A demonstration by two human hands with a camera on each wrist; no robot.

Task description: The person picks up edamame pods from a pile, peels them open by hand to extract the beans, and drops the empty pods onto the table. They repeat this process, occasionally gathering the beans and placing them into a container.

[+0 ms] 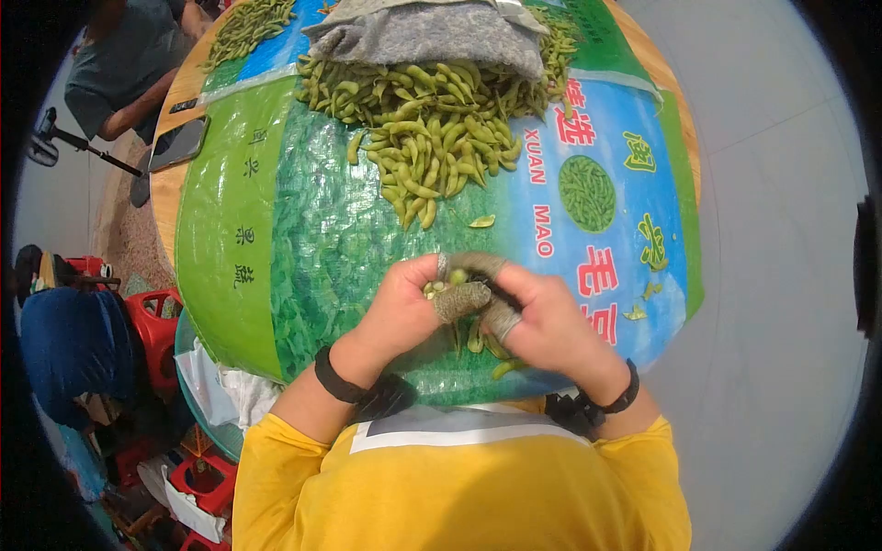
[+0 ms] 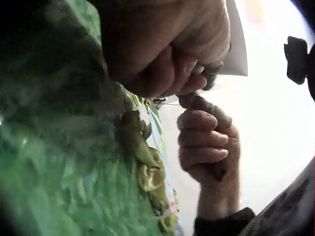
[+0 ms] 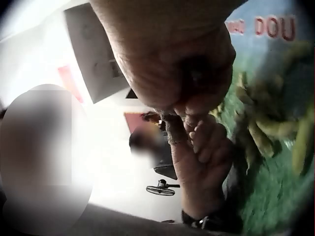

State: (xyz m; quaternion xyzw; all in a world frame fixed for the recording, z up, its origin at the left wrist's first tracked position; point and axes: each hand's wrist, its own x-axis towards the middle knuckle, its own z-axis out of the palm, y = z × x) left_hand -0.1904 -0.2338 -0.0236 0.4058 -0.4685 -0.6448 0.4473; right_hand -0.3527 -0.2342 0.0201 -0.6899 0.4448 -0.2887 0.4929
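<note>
My left hand [image 1: 400, 296] curls around several pale green edamame beans [image 1: 431, 289], some also peeking from its fingers in the right wrist view. Brownish wraps cover the thumb and index finger on both hands. Tip to tip with the left, my right hand [image 1: 551, 317] has its fingers curled in, thumb and index pinching at an edamame pod [image 1: 457, 275] mostly hidden between the hands. Opened pods [image 1: 476, 338] lie on the printed plastic sheet [image 1: 322, 275] under the hands. A big heap of edamame pods [image 1: 423, 156] lies beyond them.
Grey cloth [image 1: 432, 41] covers the heap's far part. A smaller pod pile [image 1: 246, 35] sits far left, near a phone [image 1: 179, 144] on the wooden table edge [image 1: 165, 211]. Red stools [image 1: 156, 335] and a person in dark blue [image 1: 83, 349] are at the left.
</note>
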